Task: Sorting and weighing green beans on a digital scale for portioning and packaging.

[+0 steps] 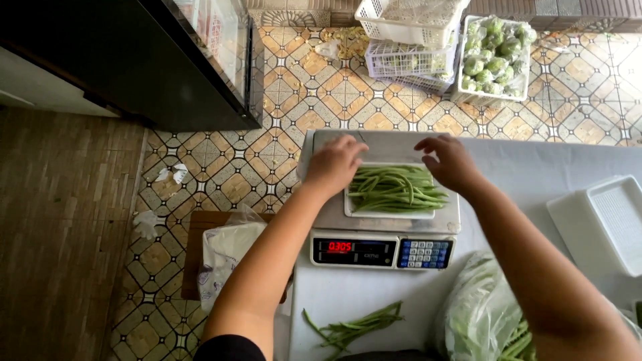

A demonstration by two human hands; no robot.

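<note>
While hovering over the white rectangular foam tray of long green beans (pixel 394 189) in the middle of the frame, left hand (pixel 334 164) curled loosely on the tray's upper left corner, fingers bent over the edge, not clearly gripping anything. Right hand (pixel 451 162) open and empty at the upper right corner, fingers spread just above the beans. Tray sitting on the steel-topped digital scale with a red display and blue keypad (pixel 382 251). Loose bundle of green beans (pixel 351 326) lying on the white tabletop at bottom centre. Clear plastic bag stuffed with more beans (pixel 478 314) at lower right. Empty white trays (pixel 605 220) stacked at the right edge. White plastic crate of wrapped green vegetables (pixel 495 57) on the patterned tile floor, top right.
</note>
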